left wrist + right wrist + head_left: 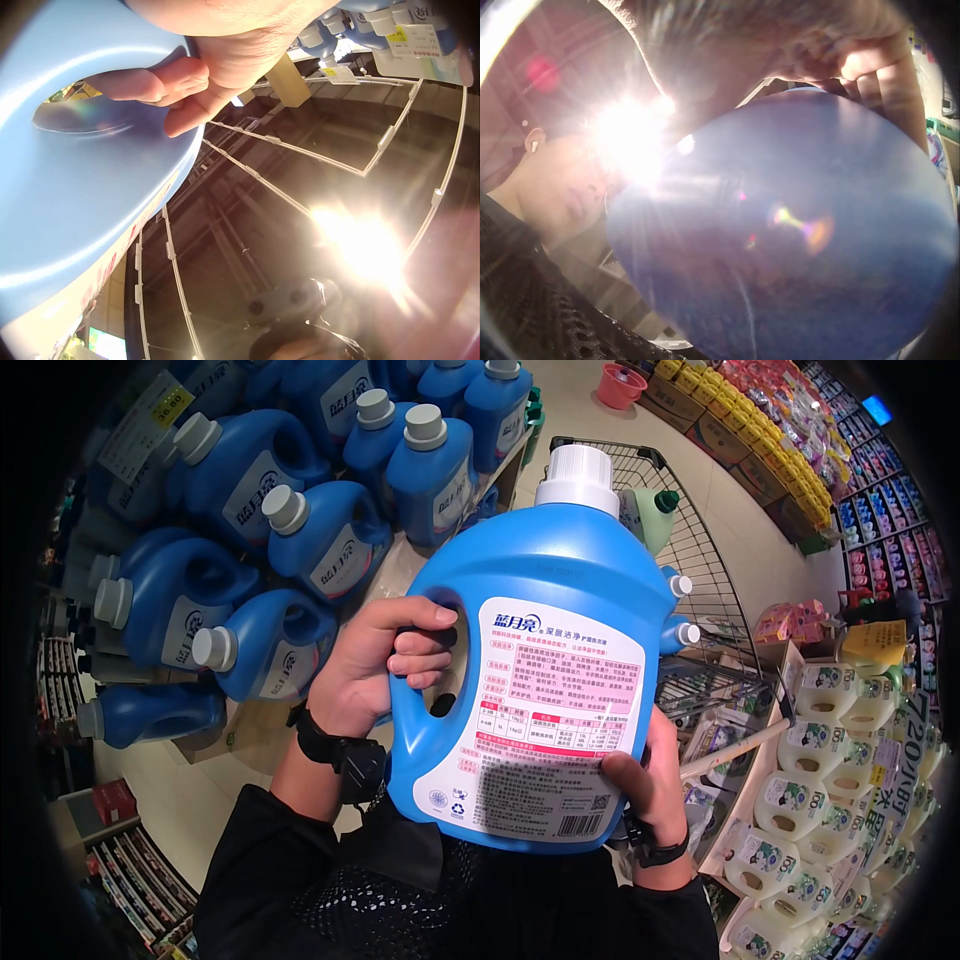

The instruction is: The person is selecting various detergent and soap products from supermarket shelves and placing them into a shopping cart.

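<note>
A large blue laundry detergent jug [560, 570] with a white cap [580, 475] is held up, its printed back label [560, 700] facing me. My left hand [372, 660] grips the handle, fingers passing through its opening; the left wrist view shows those fingertips [191, 75] inside the loop. At the lower right edge, my right hand [655, 780] holds the jug with the thumb on the label. Its other fingers are hidden behind the jug in the head view. In the right wrist view the jug's rounded blue surface [802, 225] fills much of the picture.
Similar blue jugs [325, 550] crowd a display at left, under a price sign [145, 425]. Behind the held jug stands a wire shopping cart [700, 550] containing a pale green bottle [652, 518]. White jugs [790, 800] line the right. A pink bucket [620, 387] sits farther off.
</note>
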A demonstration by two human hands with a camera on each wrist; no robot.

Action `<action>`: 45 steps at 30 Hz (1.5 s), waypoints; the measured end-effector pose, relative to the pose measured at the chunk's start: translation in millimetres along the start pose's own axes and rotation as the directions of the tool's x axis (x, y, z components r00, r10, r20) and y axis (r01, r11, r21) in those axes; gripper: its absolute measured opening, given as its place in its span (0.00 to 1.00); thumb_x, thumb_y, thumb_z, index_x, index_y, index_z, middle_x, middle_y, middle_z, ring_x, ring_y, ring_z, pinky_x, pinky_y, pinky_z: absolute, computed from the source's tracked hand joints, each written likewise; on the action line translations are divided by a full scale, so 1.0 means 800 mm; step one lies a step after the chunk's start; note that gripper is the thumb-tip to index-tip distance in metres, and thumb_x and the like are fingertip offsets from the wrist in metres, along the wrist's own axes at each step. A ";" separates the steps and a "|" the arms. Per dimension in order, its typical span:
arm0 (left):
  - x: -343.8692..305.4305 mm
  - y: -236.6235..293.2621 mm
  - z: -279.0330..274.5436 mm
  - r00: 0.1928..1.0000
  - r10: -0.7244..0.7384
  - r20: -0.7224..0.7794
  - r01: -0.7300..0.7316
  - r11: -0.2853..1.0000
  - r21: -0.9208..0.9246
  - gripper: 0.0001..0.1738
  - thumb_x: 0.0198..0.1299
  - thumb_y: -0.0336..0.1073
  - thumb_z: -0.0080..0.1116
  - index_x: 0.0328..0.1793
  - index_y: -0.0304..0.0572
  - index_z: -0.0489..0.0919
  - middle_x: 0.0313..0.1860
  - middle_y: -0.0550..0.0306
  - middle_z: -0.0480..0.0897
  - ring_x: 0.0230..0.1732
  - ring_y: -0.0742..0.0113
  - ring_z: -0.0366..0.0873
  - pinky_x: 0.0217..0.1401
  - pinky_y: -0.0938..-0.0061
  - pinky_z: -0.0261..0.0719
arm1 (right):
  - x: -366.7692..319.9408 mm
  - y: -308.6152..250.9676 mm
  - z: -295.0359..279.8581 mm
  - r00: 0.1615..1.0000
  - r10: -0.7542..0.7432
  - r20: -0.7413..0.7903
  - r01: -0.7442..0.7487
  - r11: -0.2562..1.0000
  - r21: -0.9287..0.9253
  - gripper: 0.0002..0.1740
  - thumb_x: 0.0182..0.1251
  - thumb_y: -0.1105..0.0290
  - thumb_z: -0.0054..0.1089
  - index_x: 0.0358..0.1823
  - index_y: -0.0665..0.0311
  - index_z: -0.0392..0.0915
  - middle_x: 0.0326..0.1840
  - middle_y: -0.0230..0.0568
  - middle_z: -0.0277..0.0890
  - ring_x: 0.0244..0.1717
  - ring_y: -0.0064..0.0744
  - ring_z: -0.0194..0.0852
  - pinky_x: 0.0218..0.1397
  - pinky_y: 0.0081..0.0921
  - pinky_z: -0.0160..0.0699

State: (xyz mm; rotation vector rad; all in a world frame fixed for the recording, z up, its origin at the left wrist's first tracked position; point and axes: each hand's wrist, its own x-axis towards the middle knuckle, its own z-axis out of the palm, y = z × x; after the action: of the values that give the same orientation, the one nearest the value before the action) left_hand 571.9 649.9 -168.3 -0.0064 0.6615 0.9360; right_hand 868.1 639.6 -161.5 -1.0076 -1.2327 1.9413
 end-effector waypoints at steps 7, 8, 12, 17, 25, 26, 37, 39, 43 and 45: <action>0.003 0.000 -0.002 0.999 -0.020 -0.032 0.019 1.000 -0.023 0.09 0.62 0.28 0.55 0.28 0.45 0.72 0.12 0.72 0.66 0.10 0.82 0.59 0.16 0.82 0.64 | 0.001 -0.002 0.001 0.999 0.034 -0.013 -0.033 0.999 0.039 0.43 0.57 0.57 0.71 0.67 0.76 0.63 0.60 0.48 0.74 0.60 0.32 0.73 0.63 0.28 0.69; 0.004 -0.001 -0.004 0.999 -0.024 -0.034 0.022 0.999 -0.036 0.10 0.62 0.28 0.55 0.27 0.45 0.72 0.13 0.71 0.66 0.10 0.82 0.59 0.16 0.82 0.64 | 0.002 0.000 -0.001 0.999 0.040 -0.013 -0.039 0.998 0.047 0.42 0.57 0.57 0.71 0.67 0.76 0.63 0.61 0.48 0.74 0.60 0.32 0.73 0.64 0.28 0.69; 0.005 -0.001 -0.001 0.999 -0.025 -0.035 0.023 0.999 -0.049 0.10 0.62 0.28 0.55 0.27 0.46 0.71 0.13 0.71 0.67 0.10 0.82 0.59 0.16 0.81 0.64 | 0.002 0.001 -0.001 0.999 0.041 -0.013 -0.041 0.997 0.061 0.44 0.58 0.54 0.70 0.67 0.76 0.62 0.61 0.49 0.73 0.60 0.32 0.72 0.63 0.28 0.69; 0.009 0.000 -0.005 0.999 -0.036 -0.016 0.035 0.998 -0.058 0.10 0.63 0.28 0.54 0.28 0.46 0.71 0.13 0.71 0.67 0.11 0.82 0.60 0.16 0.81 0.65 | 0.000 0.017 -0.010 0.999 -0.021 -0.047 0.019 0.998 -0.053 0.42 0.68 0.43 0.53 0.67 0.76 0.64 0.61 0.50 0.73 0.61 0.34 0.71 0.64 0.29 0.66; 0.015 0.003 -0.011 0.999 -0.043 -0.021 0.041 0.997 -0.071 0.09 0.64 0.29 0.54 0.29 0.46 0.72 0.13 0.71 0.65 0.11 0.82 0.59 0.16 0.80 0.65 | 0.004 0.010 -0.009 0.997 0.012 -0.080 -0.022 0.992 -0.127 0.38 0.77 0.43 0.38 0.65 0.75 0.67 0.58 0.49 0.76 0.57 0.32 0.72 0.62 0.27 0.65; 0.017 0.003 -0.015 0.999 -0.045 -0.013 0.044 0.996 -0.081 0.08 0.64 0.29 0.54 0.30 0.45 0.72 0.13 0.71 0.65 0.11 0.82 0.59 0.16 0.81 0.65 | 0.006 0.010 -0.008 0.995 0.025 -0.095 -0.035 0.993 -0.115 0.36 0.77 0.44 0.38 0.63 0.75 0.68 0.55 0.48 0.77 0.55 0.31 0.72 0.60 0.25 0.66; 0.028 0.004 -0.042 0.992 -0.115 -0.060 0.100 0.973 -0.206 0.08 0.64 0.30 0.53 0.29 0.44 0.72 0.13 0.71 0.65 0.11 0.82 0.59 0.17 0.81 0.65 | 0.022 0.015 -0.005 0.987 0.057 -0.149 -0.091 0.967 -0.237 0.29 0.76 0.49 0.44 0.49 0.74 0.76 0.41 0.41 0.80 0.41 0.24 0.73 0.47 0.21 0.70; 0.030 0.005 -0.043 0.991 -0.124 -0.049 0.111 0.972 -0.206 0.09 0.64 0.30 0.53 0.29 0.44 0.72 0.13 0.71 0.66 0.11 0.81 0.59 0.18 0.82 0.65 | 0.025 0.017 -0.002 0.988 0.055 -0.147 -0.085 0.975 -0.207 0.29 0.76 0.49 0.44 0.49 0.74 0.76 0.41 0.41 0.80 0.41 0.23 0.74 0.47 0.21 0.70; 0.031 0.003 -0.045 0.993 -0.107 -0.042 0.097 0.975 -0.200 0.09 0.64 0.30 0.53 0.28 0.44 0.72 0.13 0.71 0.66 0.11 0.81 0.59 0.18 0.82 0.65 | 0.026 0.018 0.001 0.986 0.064 -0.153 -0.089 0.983 -0.160 0.30 0.77 0.48 0.44 0.49 0.74 0.75 0.41 0.41 0.81 0.41 0.23 0.74 0.47 0.21 0.71; 0.030 0.003 -0.043 0.992 -0.118 -0.040 0.108 0.975 -0.196 0.10 0.64 0.30 0.52 0.28 0.45 0.72 0.13 0.71 0.66 0.11 0.81 0.59 0.18 0.82 0.65 | 0.027 0.021 -0.001 0.986 0.072 -0.148 -0.095 0.984 -0.153 0.30 0.77 0.49 0.43 0.50 0.74 0.75 0.41 0.41 0.81 0.41 0.22 0.74 0.47 0.21 0.70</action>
State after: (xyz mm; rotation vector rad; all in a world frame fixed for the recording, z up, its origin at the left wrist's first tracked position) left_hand 562.0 659.9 -207.8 -0.2400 0.6088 0.8891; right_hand 856.1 651.2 -183.2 -1.2751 -1.2986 1.8199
